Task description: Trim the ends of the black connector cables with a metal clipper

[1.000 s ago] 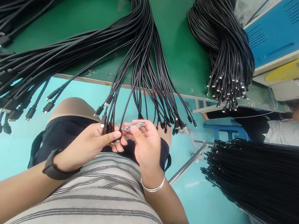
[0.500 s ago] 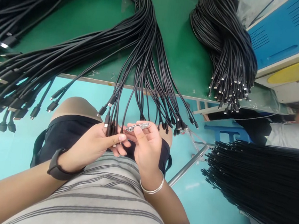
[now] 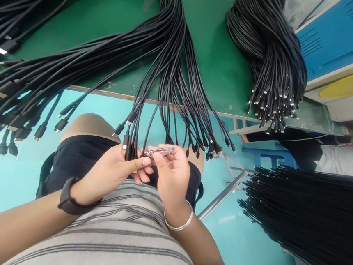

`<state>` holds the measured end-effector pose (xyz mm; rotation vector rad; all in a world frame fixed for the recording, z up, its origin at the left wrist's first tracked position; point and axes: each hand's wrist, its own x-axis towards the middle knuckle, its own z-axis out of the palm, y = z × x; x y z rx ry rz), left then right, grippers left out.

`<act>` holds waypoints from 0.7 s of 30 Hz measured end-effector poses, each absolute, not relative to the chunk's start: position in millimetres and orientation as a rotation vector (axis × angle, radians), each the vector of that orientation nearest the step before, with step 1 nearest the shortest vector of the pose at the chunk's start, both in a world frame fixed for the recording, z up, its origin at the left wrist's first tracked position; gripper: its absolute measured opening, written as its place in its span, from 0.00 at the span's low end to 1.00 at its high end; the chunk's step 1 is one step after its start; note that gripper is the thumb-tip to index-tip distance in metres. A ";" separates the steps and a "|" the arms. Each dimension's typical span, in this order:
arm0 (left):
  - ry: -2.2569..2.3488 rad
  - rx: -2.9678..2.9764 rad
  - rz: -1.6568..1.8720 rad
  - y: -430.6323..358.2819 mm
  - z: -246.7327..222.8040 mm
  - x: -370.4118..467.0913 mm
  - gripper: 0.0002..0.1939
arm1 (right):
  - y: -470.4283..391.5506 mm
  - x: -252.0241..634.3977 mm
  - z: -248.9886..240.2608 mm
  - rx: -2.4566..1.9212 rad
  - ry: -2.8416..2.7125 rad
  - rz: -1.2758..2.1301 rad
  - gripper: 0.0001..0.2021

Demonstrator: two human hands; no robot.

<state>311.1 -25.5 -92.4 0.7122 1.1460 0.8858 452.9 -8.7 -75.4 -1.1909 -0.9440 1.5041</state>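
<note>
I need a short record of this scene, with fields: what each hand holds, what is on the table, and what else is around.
left hand: grips a few black cable ends that hang off the green table
right hand: pinches a small metal tool at the cable tips
table: long cable bundle; a second coiled bundle
right side: stack of thin black cables; blue cabinet
wrists: black band on the left, silver bangle on the right

- A green bench top [image 3: 213,65] carries the work; its near edge runs across the view.
- A wide fan of black cables [image 3: 115,57] lies on it, ends hanging over the edge.
- A second cable bundle [image 3: 266,54] lies to the right, well apart.
</note>
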 end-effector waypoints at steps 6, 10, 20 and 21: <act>1.162 0.710 0.879 -25.7 -90.5 312.0 0.12 | -9.0 453.6 -81.5 -1.225 -0.877 1.523 0.08; 1.189 0.699 0.852 -23.4 -87.3 313.8 0.10 | -5.2 455.3 -85.8 -1.116 -0.810 1.619 0.11; 1.181 0.650 0.862 -25.6 -89.1 312.9 0.11 | -7.6 456.6 -86.5 -1.094 -0.783 1.607 0.12; 1.178 0.652 0.862 -25.8 -89.2 312.8 0.11 | -8.7 456.4 -86.5 -1.108 -0.796 1.594 0.11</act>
